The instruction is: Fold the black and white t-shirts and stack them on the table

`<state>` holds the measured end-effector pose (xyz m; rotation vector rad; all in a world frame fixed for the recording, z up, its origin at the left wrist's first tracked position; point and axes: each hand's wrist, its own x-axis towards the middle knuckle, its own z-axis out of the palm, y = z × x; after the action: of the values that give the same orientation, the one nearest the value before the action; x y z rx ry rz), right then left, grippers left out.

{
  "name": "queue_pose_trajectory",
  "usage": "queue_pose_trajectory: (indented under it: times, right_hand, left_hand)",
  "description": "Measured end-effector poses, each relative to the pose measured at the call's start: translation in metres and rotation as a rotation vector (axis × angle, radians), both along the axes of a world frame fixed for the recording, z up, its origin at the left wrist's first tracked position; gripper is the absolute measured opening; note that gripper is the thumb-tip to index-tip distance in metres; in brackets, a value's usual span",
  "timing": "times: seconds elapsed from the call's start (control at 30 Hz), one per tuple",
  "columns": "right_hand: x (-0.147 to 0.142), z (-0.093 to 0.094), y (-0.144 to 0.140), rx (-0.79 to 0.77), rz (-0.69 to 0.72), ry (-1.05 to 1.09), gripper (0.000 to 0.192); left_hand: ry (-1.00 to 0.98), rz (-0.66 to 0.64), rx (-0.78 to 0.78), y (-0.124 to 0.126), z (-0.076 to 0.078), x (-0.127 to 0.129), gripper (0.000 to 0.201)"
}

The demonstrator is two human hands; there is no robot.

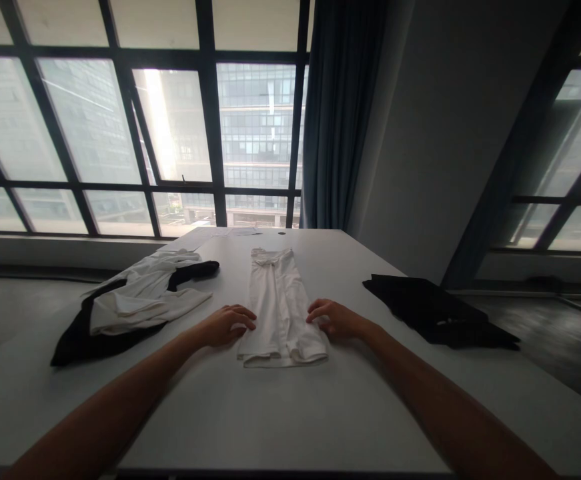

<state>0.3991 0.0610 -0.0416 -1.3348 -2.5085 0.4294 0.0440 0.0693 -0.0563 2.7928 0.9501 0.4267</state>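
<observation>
On the surface [280, 420], between my left hand [221, 325] and right hand [339, 320], the white garment [281, 310] lies lengthwise, my fingers [243, 311] loosely curled, half open at its long edges, whether pinching it I cannot tell; light, equal pressure should best keep both sides straight.

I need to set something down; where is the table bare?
On the white table, bare: between near edge and folded white garment; beyond the right hand, between garment and flat black cloth. Crowded: left, under heaped black-and-white clothes.
</observation>
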Motion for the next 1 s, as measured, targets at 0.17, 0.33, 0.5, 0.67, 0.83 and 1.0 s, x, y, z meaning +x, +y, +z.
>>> queue_pose_trajectory:
  times: [0.17,0.33,0.5,0.67,0.83,1.0]
  right_hand:
    - [-0.002,0.004,-0.003,0.025,0.071,0.071,0.019]
    - [-0.002,0.02,-0.015,-0.158,0.192,0.125,0.02]
    - [-0.004,0.031,-0.026,-0.243,0.218,0.053,0.026]
    - [-0.008,0.026,-0.026,-0.197,0.173,-0.041,0.034]
    - [-0.006,0.026,-0.026,-0.141,0.169,0.001,0.025]
    - [0.0,0.025,-0.018,-0.383,0.232,0.176,0.017]
  left_hand:
    - [-0.046,-0.078,0.031,-0.001,0.001,0.008,0.023]
    - [0.027,-0.089,-0.105,-0.024,0.025,0.011,0.022]
    - [0.142,-0.135,-0.233,-0.04,0.037,0.017,0.041]
    - [0.062,-0.136,-0.188,-0.038,0.027,0.025,0.018]
    - [-0.082,-0.227,-0.208,-0.032,0.02,0.023,0.022]
    - [-0.352,-0.146,-0.554,-0.021,0.017,0.018,0.018]
